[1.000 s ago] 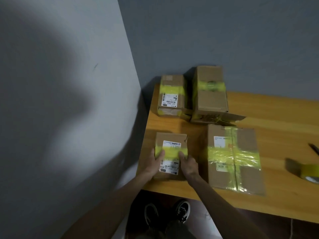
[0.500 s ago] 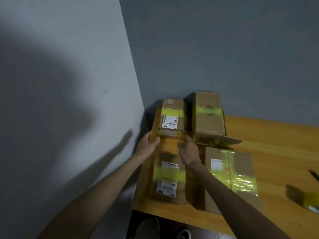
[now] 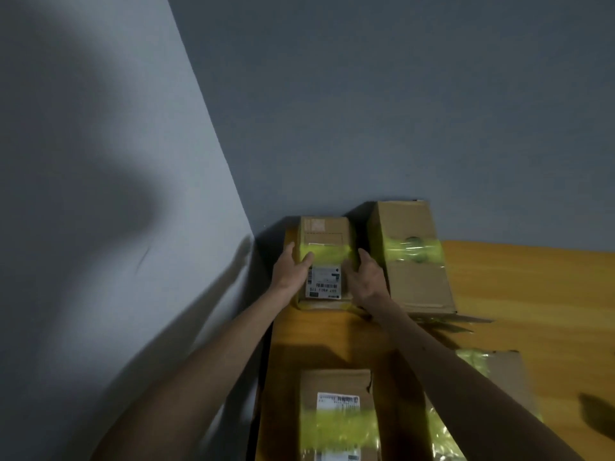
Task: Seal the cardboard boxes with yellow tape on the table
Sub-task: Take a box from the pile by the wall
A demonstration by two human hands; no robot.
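Observation:
A small cardboard box [image 3: 324, 234] with a white label and a band of yellow tape stands in the table's back left corner. My left hand [image 3: 291, 269] holds its left side, thumb lying on the tape. My right hand [image 3: 367, 276] holds its right side. A taller taped box [image 3: 412, 281] stands right beside it. Near me lies another small taped box [image 3: 336, 417] with a label. A wide taped box [image 3: 499, 367] lies at the right, partly under my right forearm.
The wooden table [image 3: 532, 294] is pushed into a corner of grey walls [image 3: 332, 111]. Its left edge runs just beside the small boxes. Bare tabletop lies between the far and near boxes and to the right.
Both hands left the near small box and reached forward to the far small box in the corner, now holding its sides. The view tilted up and forward.

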